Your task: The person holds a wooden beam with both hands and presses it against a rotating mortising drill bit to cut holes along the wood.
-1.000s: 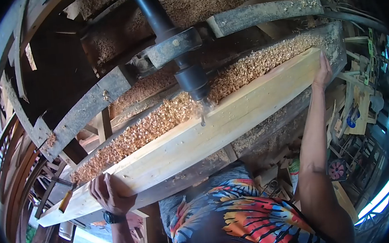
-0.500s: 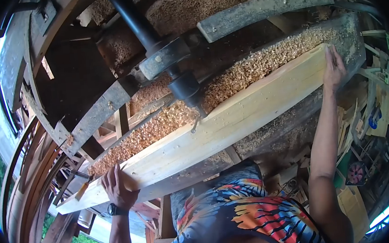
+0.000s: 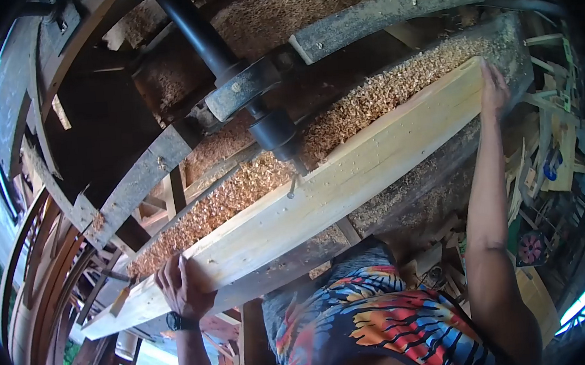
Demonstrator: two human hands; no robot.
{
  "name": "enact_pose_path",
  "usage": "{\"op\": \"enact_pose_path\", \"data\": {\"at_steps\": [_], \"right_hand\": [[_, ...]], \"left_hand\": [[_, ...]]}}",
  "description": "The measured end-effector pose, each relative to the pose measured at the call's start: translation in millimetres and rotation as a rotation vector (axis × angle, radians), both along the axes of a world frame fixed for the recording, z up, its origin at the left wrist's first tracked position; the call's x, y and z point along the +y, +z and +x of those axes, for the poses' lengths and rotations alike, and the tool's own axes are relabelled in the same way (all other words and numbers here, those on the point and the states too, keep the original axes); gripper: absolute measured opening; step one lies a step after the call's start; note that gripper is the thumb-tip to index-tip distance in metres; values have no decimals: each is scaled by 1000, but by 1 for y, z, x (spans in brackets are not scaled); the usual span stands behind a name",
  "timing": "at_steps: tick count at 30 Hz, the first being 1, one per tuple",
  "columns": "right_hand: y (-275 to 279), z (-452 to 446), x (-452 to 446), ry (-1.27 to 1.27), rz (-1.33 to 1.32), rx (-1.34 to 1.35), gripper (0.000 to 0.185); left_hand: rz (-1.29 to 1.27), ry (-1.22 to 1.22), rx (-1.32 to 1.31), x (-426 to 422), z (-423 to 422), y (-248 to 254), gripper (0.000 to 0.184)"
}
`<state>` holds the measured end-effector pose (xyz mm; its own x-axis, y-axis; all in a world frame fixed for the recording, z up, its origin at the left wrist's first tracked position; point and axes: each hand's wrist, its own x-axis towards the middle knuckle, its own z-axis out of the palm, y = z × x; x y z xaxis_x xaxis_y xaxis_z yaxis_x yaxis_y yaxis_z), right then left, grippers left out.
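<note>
1. Wooden board (image 3: 348, 181), pale and long, lies slantwise across the dark work table (image 3: 514, 52), its right end higher in the view
2. Left hand (image 3: 185, 289): closed on the board near its left end, fingers over the upper edge; dark watch (image 3: 179, 322) on that wrist
3. Right hand (image 3: 494, 90): set against the far right end of the board, fingers extended and touching; cannot tell whether it grips
4. Black chuck (image 3: 275, 132) sits over the board's upper edge, between the two hands and well apart from both; cannot tell how far its bit enters the wood
5. Curled wood shavings (image 3: 222, 209) banked along the board's far side
6. Wooden-handled tool (image 3: 119, 302) beside the left hand, at the board's left end
7. Curved grey timber (image 3: 389, 17) beyond the shavings, apart from the board
</note>
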<state>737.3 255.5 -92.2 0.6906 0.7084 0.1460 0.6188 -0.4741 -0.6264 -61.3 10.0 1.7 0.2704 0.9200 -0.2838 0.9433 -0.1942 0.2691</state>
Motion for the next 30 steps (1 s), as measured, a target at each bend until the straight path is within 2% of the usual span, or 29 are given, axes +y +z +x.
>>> {"op": "enact_pose_path", "data": {"at_steps": [2,5,6,11,13,17,22,30], "right_hand": [[3,-2,0,-36,-20,-2,60],[13,-16,1,-59,-68,-103,61],[12,-13,0,-57,-66,-99,62],[6,-25,-8,-64,12,37,65],[1,-24,-13,-39,-1,-20,64],[2,-39,-18,-5,60,63,63],[3,-44,-17,-15,-1,32,63],[10,-19,-2,-28,-47,-44,65]], "left_hand": [[109,-58,-64,-11,-13,-11,109],[183,-36,-24,-13,-13,-10,105],[183,-31,-25,-15,-17,-10,101],[154,-48,-40,-19,-35,-9,105],[147,-37,-20,-19,-41,-7,101],[13,43,78,-13,-35,1,100],[-159,82,147,8,-7,24,117],[-144,33,153,20,27,24,122]]}}
